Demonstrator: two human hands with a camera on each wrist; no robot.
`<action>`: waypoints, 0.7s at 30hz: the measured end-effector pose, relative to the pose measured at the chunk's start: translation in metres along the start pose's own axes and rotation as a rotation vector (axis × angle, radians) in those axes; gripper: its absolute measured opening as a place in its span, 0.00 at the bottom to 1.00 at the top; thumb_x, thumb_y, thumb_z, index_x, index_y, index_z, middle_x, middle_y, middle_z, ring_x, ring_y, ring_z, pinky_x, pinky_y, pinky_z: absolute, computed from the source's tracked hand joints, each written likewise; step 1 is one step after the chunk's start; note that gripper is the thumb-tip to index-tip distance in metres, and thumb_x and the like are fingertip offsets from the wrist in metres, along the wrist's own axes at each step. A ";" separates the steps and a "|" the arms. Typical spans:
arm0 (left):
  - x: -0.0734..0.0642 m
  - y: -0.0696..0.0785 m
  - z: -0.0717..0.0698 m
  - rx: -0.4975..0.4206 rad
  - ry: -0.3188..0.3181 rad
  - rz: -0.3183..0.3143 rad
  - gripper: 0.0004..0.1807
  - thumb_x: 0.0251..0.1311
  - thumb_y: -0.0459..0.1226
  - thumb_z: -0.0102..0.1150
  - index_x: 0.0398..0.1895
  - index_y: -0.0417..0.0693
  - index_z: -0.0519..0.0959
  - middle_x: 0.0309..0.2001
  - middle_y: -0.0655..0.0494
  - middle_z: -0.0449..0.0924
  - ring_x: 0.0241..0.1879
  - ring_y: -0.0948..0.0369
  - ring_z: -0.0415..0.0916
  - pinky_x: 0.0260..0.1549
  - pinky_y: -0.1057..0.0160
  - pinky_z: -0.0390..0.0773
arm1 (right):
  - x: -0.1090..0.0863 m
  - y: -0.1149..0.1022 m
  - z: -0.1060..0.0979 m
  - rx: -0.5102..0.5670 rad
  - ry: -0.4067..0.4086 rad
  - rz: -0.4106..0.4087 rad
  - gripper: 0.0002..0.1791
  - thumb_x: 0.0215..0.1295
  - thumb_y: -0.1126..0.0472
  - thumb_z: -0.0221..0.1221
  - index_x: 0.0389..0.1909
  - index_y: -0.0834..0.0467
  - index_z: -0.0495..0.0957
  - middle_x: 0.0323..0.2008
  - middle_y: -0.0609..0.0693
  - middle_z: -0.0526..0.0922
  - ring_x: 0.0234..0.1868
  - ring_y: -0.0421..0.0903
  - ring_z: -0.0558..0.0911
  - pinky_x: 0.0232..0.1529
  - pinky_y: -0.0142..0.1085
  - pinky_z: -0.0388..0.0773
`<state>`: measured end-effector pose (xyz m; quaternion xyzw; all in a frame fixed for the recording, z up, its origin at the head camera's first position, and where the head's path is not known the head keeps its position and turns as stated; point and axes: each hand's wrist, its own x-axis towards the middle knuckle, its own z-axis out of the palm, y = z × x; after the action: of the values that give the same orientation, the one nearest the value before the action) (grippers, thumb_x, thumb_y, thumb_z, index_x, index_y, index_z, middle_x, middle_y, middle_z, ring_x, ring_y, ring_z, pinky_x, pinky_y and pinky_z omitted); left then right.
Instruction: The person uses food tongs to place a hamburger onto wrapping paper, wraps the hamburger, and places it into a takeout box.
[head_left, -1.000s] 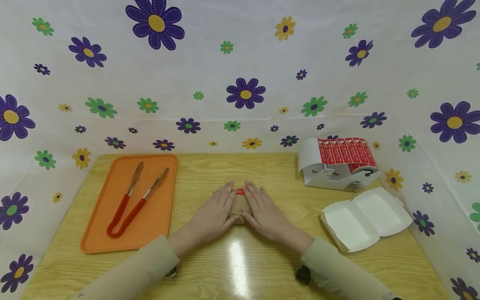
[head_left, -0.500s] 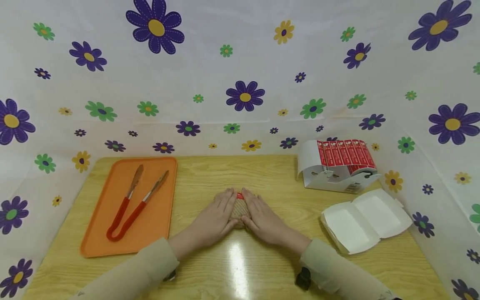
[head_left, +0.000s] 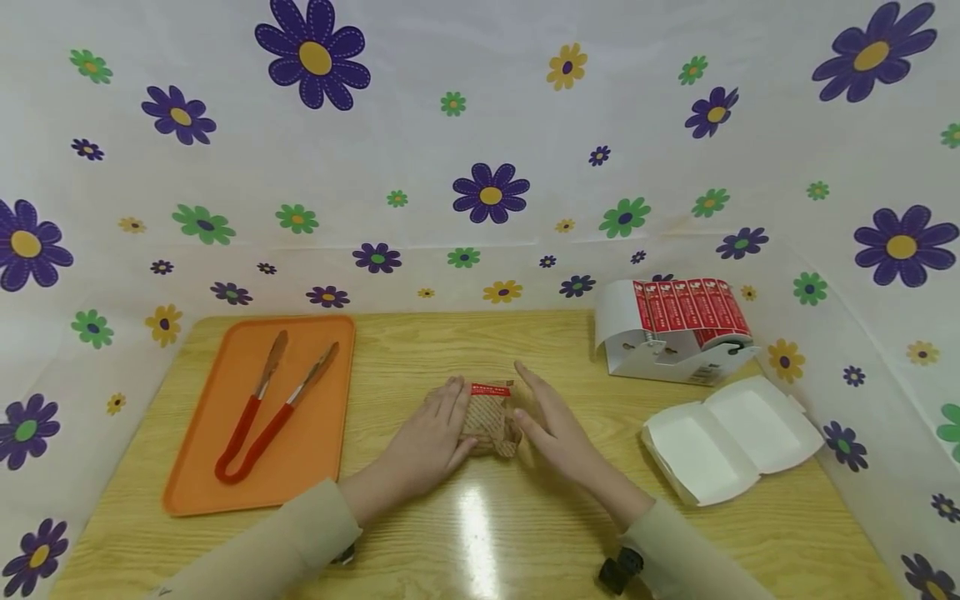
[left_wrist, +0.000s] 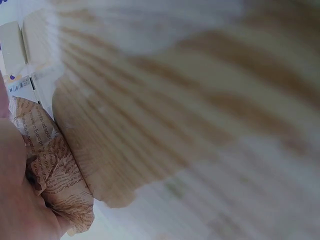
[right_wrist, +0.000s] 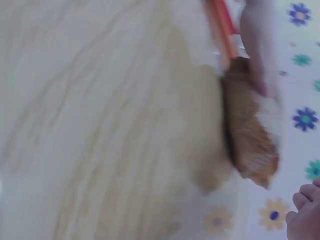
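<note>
Left hand (head_left: 429, 437) on the paper parcel (head_left: 487, 421), right hand (head_left: 561, 437) apart!
Head view: left fingers lie straight along the parcel, ungrasping; right fingers, extended and released, are just beside it. Left wrist: printed wrapping (left_wrist: 56, 172) juts out beside the fingers. Right wrist: parcel under the left fingers, apart from the right fingertips.

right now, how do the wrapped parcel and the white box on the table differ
The wrapped parcel is brown patterned paper with a red label; the white box looks plain. The parcel is folded up, while the box lies open with its two halves spread. The parcel looks smaller than the opened box. The left hand touches the parcel; no hand touches the box. Both rest on the wood-grained table.
</note>
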<state>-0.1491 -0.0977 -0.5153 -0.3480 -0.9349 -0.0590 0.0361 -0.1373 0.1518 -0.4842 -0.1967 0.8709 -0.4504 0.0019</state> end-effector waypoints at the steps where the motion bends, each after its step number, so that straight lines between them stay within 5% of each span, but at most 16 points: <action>1: 0.000 0.000 0.000 -0.002 0.002 0.000 0.45 0.82 0.55 0.44 0.83 0.27 0.49 0.82 0.29 0.54 0.82 0.39 0.55 0.82 0.44 0.61 | -0.003 -0.001 -0.005 0.041 0.031 0.011 0.35 0.82 0.60 0.50 0.85 0.61 0.52 0.84 0.63 0.57 0.83 0.69 0.57 0.80 0.71 0.52; 3: 0.000 0.000 0.001 -0.005 0.002 0.004 0.45 0.82 0.54 0.44 0.83 0.27 0.49 0.82 0.28 0.53 0.83 0.39 0.55 0.82 0.44 0.61 | -0.010 -0.003 -0.016 0.131 0.098 0.016 0.33 0.82 0.63 0.48 0.84 0.63 0.54 0.83 0.65 0.59 0.83 0.67 0.59 0.82 0.66 0.54; 6: 0.000 0.000 -0.001 -0.016 -0.006 0.004 0.45 0.82 0.55 0.44 0.83 0.27 0.48 0.82 0.28 0.53 0.83 0.39 0.54 0.82 0.44 0.60 | -0.024 -0.007 -0.034 0.281 0.185 0.036 0.30 0.84 0.65 0.45 0.82 0.64 0.57 0.81 0.64 0.62 0.82 0.53 0.63 0.82 0.43 0.62; 10: 0.000 0.001 -0.003 -0.014 -0.018 0.003 0.45 0.82 0.55 0.43 0.83 0.28 0.48 0.82 0.28 0.52 0.83 0.40 0.53 0.83 0.45 0.59 | -0.045 -0.009 -0.060 0.393 0.311 0.036 0.26 0.86 0.66 0.42 0.79 0.69 0.61 0.76 0.50 0.73 0.74 0.31 0.72 0.69 0.17 0.67; 14: 0.001 0.002 -0.003 -0.009 -0.020 -0.007 0.45 0.82 0.55 0.44 0.83 0.28 0.48 0.82 0.29 0.53 0.83 0.40 0.54 0.83 0.45 0.59 | -0.062 -0.009 -0.084 0.441 0.431 0.033 0.24 0.85 0.67 0.44 0.76 0.72 0.64 0.67 0.36 0.81 0.67 0.29 0.78 0.68 0.17 0.70; 21: 0.001 0.004 -0.005 -0.004 -0.029 -0.010 0.45 0.82 0.55 0.43 0.83 0.27 0.48 0.82 0.29 0.53 0.83 0.41 0.53 0.84 0.46 0.58 | -0.089 -0.008 -0.113 0.498 0.715 0.165 0.19 0.82 0.70 0.50 0.68 0.61 0.76 0.57 0.38 0.88 0.60 0.32 0.84 0.63 0.18 0.75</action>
<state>-0.1474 -0.0947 -0.5100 -0.3443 -0.9369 -0.0560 0.0217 -0.0725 0.2669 -0.4262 0.0483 0.6945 -0.6846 -0.2161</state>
